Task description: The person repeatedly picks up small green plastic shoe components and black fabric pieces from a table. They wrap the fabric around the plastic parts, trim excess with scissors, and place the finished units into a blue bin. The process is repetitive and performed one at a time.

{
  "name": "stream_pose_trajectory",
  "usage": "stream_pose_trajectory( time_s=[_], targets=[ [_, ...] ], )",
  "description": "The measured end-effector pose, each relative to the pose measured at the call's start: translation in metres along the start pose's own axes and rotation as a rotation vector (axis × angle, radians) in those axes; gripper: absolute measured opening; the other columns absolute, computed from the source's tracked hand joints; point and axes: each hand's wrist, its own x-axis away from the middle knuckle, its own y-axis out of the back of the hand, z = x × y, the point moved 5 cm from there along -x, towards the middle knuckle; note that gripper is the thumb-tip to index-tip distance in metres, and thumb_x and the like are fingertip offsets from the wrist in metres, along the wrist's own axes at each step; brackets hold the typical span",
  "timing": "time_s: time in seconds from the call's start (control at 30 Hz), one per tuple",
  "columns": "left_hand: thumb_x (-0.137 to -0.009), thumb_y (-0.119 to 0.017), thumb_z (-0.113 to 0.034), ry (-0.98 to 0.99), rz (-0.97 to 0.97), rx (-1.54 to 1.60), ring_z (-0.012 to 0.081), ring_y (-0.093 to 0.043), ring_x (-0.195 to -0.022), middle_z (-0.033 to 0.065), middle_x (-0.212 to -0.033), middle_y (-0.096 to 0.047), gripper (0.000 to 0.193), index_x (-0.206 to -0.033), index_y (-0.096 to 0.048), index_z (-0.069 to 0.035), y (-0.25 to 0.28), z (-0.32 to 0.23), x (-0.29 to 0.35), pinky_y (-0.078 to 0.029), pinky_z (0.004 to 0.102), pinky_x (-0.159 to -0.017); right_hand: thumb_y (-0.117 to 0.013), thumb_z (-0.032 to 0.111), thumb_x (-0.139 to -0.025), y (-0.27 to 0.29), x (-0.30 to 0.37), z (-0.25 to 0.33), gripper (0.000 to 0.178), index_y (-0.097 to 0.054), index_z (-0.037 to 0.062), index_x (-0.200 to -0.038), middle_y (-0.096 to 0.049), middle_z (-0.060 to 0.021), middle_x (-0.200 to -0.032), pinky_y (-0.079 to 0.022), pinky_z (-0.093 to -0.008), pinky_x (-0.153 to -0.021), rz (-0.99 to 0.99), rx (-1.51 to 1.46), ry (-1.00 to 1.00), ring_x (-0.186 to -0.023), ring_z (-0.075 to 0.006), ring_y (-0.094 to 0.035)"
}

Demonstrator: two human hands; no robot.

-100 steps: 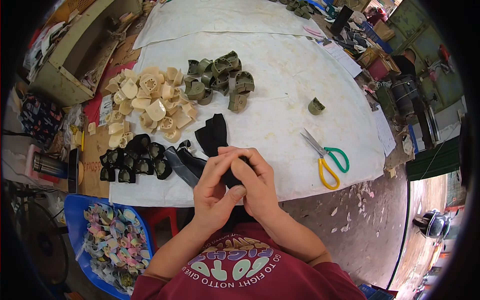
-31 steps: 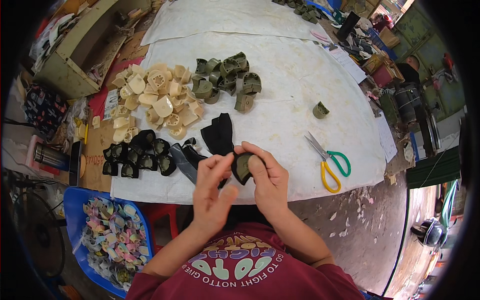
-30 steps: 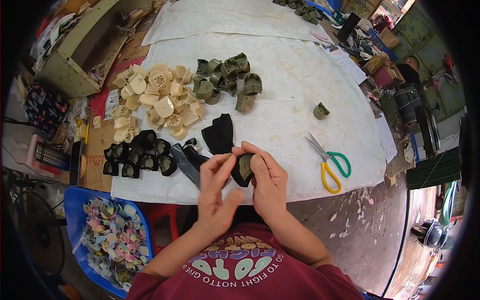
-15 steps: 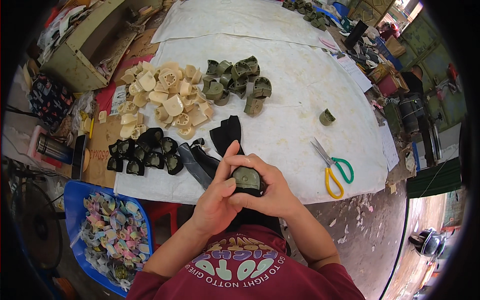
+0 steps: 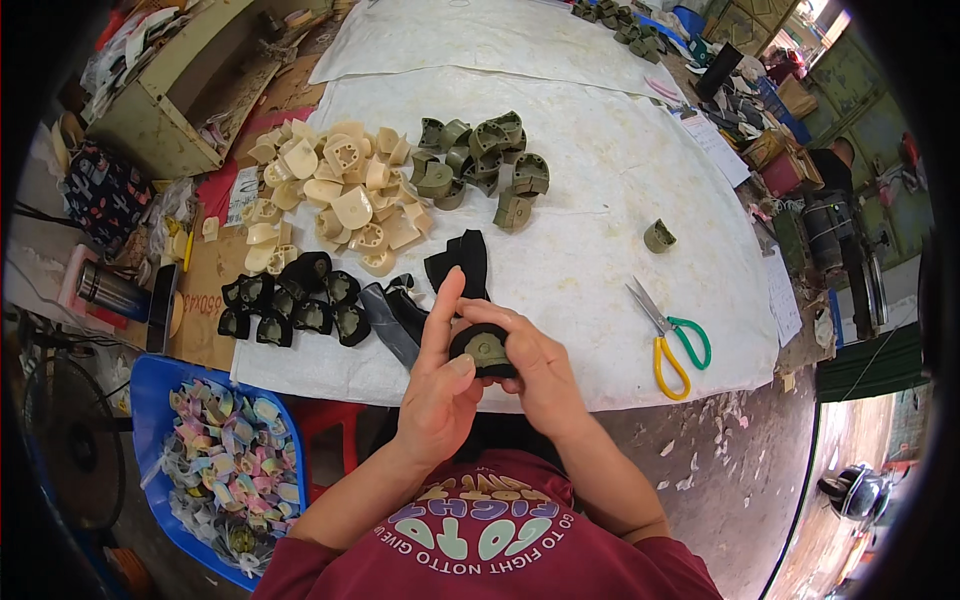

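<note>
An olive-green shoe heel point(image 5: 484, 347) with black fabric around its edge is held between my two hands, at the table's near edge. My left hand point(image 5: 432, 390) presses its thumb on the heel's face, its index finger pointing up. From the other side, my right hand point(image 5: 543, 368) grips the heel, fingers curled behind it. Just beyond lie black fabric pieces point(image 5: 462, 262) and a dark shiny strip point(image 5: 387, 322). To the left sits a cluster of black-covered heels point(image 5: 300, 312). Bare olive heels point(image 5: 497, 150) and a heap of cream heels point(image 5: 352, 207) lie farther off.
Scissors point(image 5: 659, 345) with one yellow and one green handle lie at the right, a single olive heel point(image 5: 659, 237) beyond them. A blue bin point(image 5: 150, 420) of colourful pieces stands lower left, beside a red stool point(image 5: 345, 420). White cloth point(image 5: 600, 290) covers the table.
The heel has turned in my hands, and black fabric now shows around its upper edge. My right fingers have shifted from over its top to its right side.
</note>
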Motion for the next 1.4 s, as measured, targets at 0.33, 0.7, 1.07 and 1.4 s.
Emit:
stream_pose_trajectory(
  time_s=[0.33,0.7,1.07,1.4],
  targets=[
    [-0.099,-0.05,-0.017,-0.268,-0.27,-0.397,0.0066,-0.054,-0.081,0.002,-0.102,-0.061,0.027,-0.117,-0.061,0.0,0.021,0.008,0.003,-0.045,0.0217,-0.065,-0.042,0.015,-0.1,-0.022,-0.006,-0.015,0.028,-0.06,-0.0027,-0.112,-0.062,-0.0135,-0.116,-0.044,-0.0307,-0.093,-0.071,0.133,0.064,-0.106,-0.0216,-0.058],
    [-0.095,-0.046,-0.016,-0.595,-0.906,-1.162,0.0206,-0.055,-0.083,0.012,-0.104,-0.058,0.027,-0.114,-0.058,0.0,0.168,-0.146,0.051,-0.046,0.0323,-0.078,-0.049,0.009,-0.098,-0.011,-0.005,-0.02,0.026,-0.059,-0.0038,-0.118,-0.064,-0.0111,-0.114,-0.047,-0.0289,-0.089,-0.132,0.399,0.16,-0.097,-0.0169,-0.063],
    [-0.096,-0.049,-0.022,-0.357,-0.834,-2.019,0.0434,-0.036,-0.129,0.0267,-0.139,-0.04,0.045,-0.138,-0.045,-0.007,0.258,-0.163,0.049,-0.024,0.049,-0.111,-0.059,0.006,-0.091,0.029,0.006,-0.024,0.023,-0.062,-0.0023,-0.113,-0.068,-0.0111,-0.102,-0.048,-0.0286,-0.086,-0.289,0.688,0.184,-0.093,-0.0164,-0.064],
    [-0.095,-0.052,-0.015,-0.775,-0.93,-1.784,0.036,-0.032,-0.137,0.0229,-0.147,-0.034,0.047,-0.138,-0.044,-0.001,0.174,-0.166,0.061,-0.024,0.0439,-0.111,-0.073,0.016,-0.075,-0.001,-0.029,-0.033,0.04,-0.061,0.0051,-0.112,-0.061,-0.0109,-0.115,-0.043,-0.041,-0.085,-0.08,1.331,0.308,-0.103,-0.0266,-0.056]
  ],
)
